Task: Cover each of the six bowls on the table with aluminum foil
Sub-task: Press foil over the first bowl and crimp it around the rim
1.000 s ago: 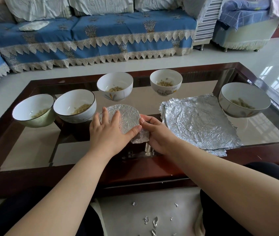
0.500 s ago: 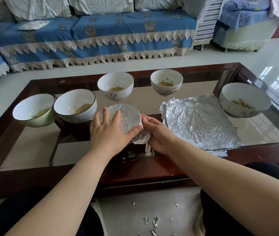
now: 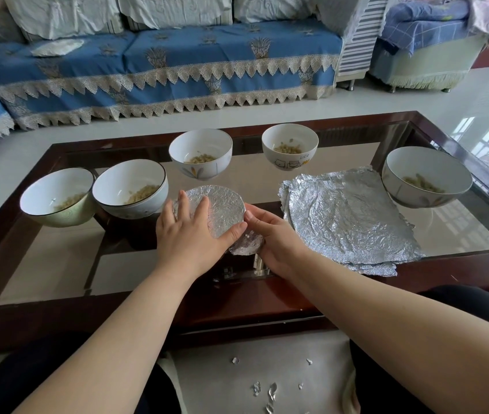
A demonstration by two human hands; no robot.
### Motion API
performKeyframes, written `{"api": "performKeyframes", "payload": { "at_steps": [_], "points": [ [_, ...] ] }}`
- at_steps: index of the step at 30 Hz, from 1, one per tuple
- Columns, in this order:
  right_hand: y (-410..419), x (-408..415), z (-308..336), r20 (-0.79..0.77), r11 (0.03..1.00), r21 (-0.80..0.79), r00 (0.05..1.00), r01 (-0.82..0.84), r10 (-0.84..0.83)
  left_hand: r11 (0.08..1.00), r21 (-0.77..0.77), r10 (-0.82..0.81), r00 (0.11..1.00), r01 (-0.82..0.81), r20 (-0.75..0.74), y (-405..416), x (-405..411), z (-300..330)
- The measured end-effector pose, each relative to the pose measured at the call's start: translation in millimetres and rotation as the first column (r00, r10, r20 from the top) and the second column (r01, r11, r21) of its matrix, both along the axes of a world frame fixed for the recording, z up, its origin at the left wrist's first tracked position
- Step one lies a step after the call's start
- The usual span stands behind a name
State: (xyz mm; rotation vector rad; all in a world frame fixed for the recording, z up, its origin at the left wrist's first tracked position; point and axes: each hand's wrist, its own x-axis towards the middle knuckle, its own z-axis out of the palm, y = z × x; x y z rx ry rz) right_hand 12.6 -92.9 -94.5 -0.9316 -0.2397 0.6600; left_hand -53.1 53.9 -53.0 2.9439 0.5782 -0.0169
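A foil-covered bowl (image 3: 222, 207) stands near the table's front middle. My left hand (image 3: 191, 234) lies flat on its foil top, fingers spread. My right hand (image 3: 270, 237) curls round the bowl's right side and presses the crumpled foil edge against it. Several uncovered white bowls with grain-like food stand around: one at far left (image 3: 58, 197), one beside it (image 3: 131, 189), two at the back (image 3: 200, 152) (image 3: 290, 146), one at right (image 3: 426, 176). A stack of foil sheets (image 3: 347, 219) lies flat to the right of my hands.
The glass-topped table has a dark wooden frame (image 3: 58, 309). Small foil scraps (image 3: 267, 389) lie on the floor between my knees. A blue-covered sofa (image 3: 162, 64) stands behind the table.
My right hand has kept working the foil edge down the bowl's right side, shifting slightly. My left hand stays pressed on the top. The other bowls have not moved.
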Motion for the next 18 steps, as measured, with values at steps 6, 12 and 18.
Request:
{"api": "performKeyframes", "payload": {
  "at_steps": [6, 12, 18],
  "points": [
    [2.9, 2.6, -3.3, -0.069, 0.997, -0.015, 0.995, 0.076, -0.077, 1.0, -0.003, 0.0, 1.0, 0.0, -0.01, -0.5, -0.5, 0.9],
    [8.0, 2.4, -5.7, -0.098, 0.981, -0.135, 0.983, 0.141, -0.154, 1.0, 0.003, 0.001, 1.0, -0.001, -0.013, 0.1, -0.2, 1.0],
    [15.0, 1.3, -6.4, -0.093, 0.932, -0.28, 0.96, 0.231, -0.265, 1.0, 0.013, -0.002, 1.0, 0.002, -0.009, -0.2, -0.5, 1.0]
  ]
}}
